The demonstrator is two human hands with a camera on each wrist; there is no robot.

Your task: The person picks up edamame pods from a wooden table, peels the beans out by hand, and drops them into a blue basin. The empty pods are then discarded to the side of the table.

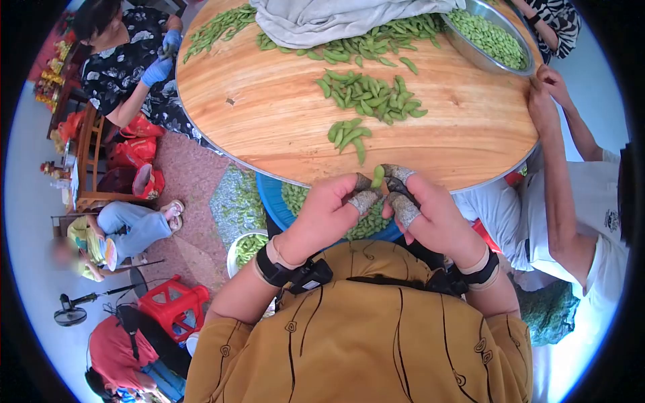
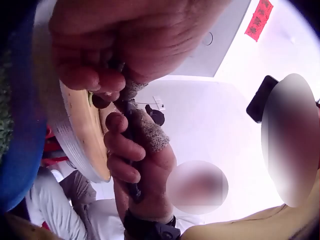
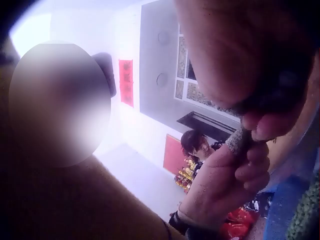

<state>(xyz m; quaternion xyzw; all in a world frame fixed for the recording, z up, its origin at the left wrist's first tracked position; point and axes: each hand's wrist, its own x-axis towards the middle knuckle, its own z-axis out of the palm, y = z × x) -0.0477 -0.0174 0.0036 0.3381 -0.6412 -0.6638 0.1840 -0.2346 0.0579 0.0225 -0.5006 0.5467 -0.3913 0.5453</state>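
Observation:
A green edamame pod (image 1: pixel 378 176) stands between the fingertips of both hands, over the near edge of the wooden table. My left hand (image 1: pixel 326 209) pinches it between thumb and index finger. My right hand (image 1: pixel 435 209) meets it from the other side, fingers curled round a dark slender tool (image 2: pixel 134 186) that shows along the palm in the left wrist view; its kind I cannot tell. Grey speckled wraps cover both thumbs. Below the hands, a blue basin (image 1: pixel 272 201) holds many shelled green beans (image 1: pixel 366 225). In the right wrist view, the right hand hides much of the pod.
Edamame pods (image 1: pixel 373 97) lie in piles on the round table (image 1: pixel 262 121). Behind them are a grey cloth (image 1: pixel 322 23) and a steel bowl (image 1: pixel 531 64) of beans. People sit at left and right. A pale bowl of pods (image 1: pixel 233 258) and a red stool (image 1: pixel 173 305) stand lower left.

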